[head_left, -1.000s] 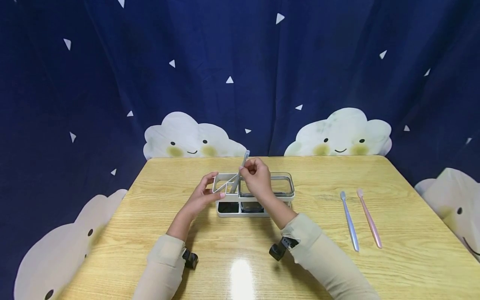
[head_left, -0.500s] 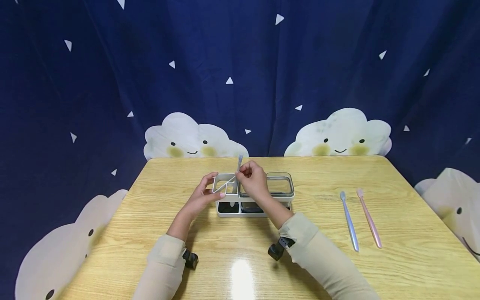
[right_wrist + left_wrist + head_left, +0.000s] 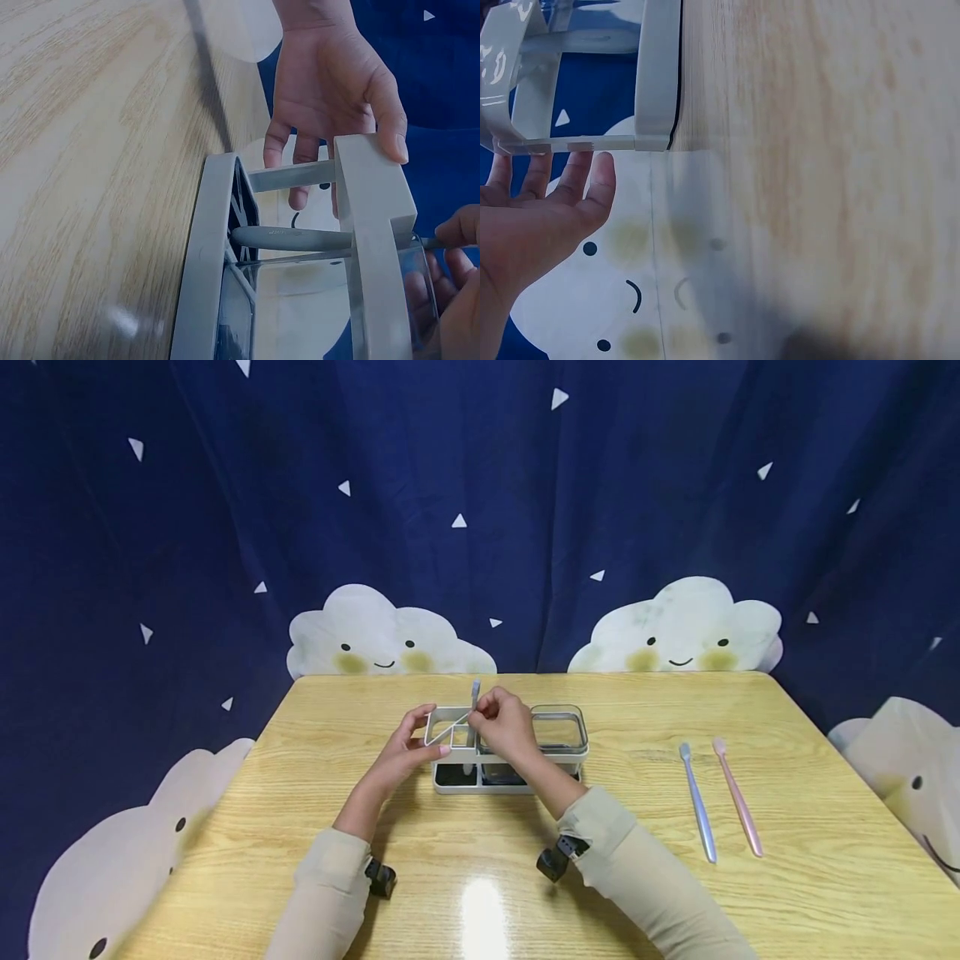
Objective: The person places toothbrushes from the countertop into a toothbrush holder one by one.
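Navy curtain [image 3: 450,552] printed with white triangles and smiling clouds hangs behind a wooden table [image 3: 300,877]. At center, the right hand [image 3: 506,724] pinches a gray toothbrush [image 3: 296,239] between thumb and fingertips, bristles toward twelve o'clock. Its handle runs down through the slotted section of a white rack [image 3: 367,217] to the dark base. At nine o'clock, the left hand [image 3: 400,756] holds the rack's end between thumb and fingers. At three o'clock, a clear cup [image 3: 558,747] sits in the rack. Farther out, between three and four o'clock, lie a blue toothbrush [image 3: 698,802] and a pink toothbrush [image 3: 738,797].
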Available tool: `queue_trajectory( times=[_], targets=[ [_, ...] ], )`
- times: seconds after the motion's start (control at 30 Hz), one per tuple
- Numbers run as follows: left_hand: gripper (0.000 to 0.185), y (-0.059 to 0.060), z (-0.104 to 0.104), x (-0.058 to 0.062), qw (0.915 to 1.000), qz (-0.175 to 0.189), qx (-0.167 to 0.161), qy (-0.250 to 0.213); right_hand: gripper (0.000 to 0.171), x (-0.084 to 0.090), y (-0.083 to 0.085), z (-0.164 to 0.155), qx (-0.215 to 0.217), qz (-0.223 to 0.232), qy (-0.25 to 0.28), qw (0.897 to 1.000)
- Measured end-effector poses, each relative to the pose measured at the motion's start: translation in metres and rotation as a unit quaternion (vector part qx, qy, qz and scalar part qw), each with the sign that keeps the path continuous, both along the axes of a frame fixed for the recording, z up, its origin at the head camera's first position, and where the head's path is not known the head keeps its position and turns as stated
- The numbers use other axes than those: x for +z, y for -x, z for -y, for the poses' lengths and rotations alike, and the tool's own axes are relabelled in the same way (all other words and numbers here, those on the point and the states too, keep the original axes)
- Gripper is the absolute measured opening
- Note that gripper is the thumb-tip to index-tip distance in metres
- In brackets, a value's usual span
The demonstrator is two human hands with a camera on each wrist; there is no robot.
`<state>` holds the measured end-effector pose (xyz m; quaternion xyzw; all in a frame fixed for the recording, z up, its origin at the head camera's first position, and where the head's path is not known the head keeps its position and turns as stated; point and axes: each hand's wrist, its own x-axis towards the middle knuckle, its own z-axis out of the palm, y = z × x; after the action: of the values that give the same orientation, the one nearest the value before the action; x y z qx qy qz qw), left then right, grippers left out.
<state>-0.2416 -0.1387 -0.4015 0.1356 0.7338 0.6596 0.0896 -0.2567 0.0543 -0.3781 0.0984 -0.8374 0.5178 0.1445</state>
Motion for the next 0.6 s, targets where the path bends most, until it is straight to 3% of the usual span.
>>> queue_trajectory(
  times=[0.23,0.6],
  targets=[
    [0.074,-0.001,0.001,0.0,1.0,-0.003,-0.004,-0.001,0.011,0.002,0.0,-0.002,0.01,0.005,0.003,1.0],
    [0.075,-0.001,0.001,0.0,1.0,-0.006,0.002,0.003,0.018,0.013,-0.013,-0.027,0.045,0.037,0.081,0.995]
  ],
)
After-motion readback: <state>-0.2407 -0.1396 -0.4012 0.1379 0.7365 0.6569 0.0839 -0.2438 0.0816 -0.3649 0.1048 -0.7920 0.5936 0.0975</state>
